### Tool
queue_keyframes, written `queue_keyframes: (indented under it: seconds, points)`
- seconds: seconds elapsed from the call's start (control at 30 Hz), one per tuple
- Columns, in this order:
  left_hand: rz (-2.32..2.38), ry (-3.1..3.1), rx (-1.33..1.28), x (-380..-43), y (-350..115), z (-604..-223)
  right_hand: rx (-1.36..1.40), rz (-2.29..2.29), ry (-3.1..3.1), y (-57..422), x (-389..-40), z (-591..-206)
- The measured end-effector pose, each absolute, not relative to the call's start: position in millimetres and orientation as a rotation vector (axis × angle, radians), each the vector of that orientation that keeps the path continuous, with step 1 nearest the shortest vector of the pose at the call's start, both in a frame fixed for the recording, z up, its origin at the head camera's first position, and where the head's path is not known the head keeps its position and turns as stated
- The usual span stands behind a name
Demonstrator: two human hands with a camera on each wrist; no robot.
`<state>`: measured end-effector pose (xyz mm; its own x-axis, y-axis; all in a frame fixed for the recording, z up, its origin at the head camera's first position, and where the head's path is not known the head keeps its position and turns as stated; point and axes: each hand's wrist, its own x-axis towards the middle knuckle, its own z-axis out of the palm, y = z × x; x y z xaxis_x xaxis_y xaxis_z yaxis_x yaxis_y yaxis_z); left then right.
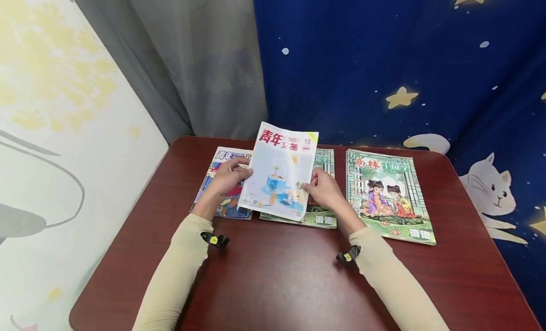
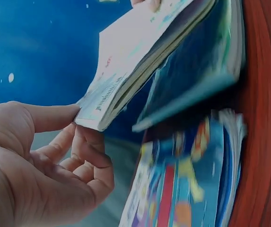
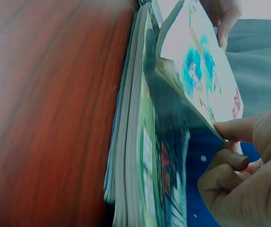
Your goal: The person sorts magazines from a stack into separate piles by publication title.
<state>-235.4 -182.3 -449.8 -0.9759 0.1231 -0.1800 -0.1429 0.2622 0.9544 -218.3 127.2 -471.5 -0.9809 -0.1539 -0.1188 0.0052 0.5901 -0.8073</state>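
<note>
In the head view a white magazine with red title characters and a blue seaside picture is held above the table, slightly tilted. My left hand pinches its left edge; in the left wrist view the thumb lies on the cover with curled fingers beneath. On the opposite edge my right hand pinches it between thumb and fingers. Below it, partly covered, lies a stack of green magazines. To the left lies a colourful blue magazine, partly hidden by the left hand and the white magazine.
Another stack of green magazines, with two illustrated figures on its cover, lies at the right of the dark red wooden table. Behind the table hang a grey curtain and a blue starry one. A pale wall stands at the left.
</note>
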Motion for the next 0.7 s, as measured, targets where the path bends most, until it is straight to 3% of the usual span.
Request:
queue_keyframes:
  seconds: [0.33,0.7]
  points:
    - [1.627,2.477,-0.132,-242,-233,-450,-0.180,-1.226,2.679,70,-236,-468]
    - [1.378,2.584,-0.144,-245,-277,-457,-0.172,-0.988,2.772,19,-232,-471]
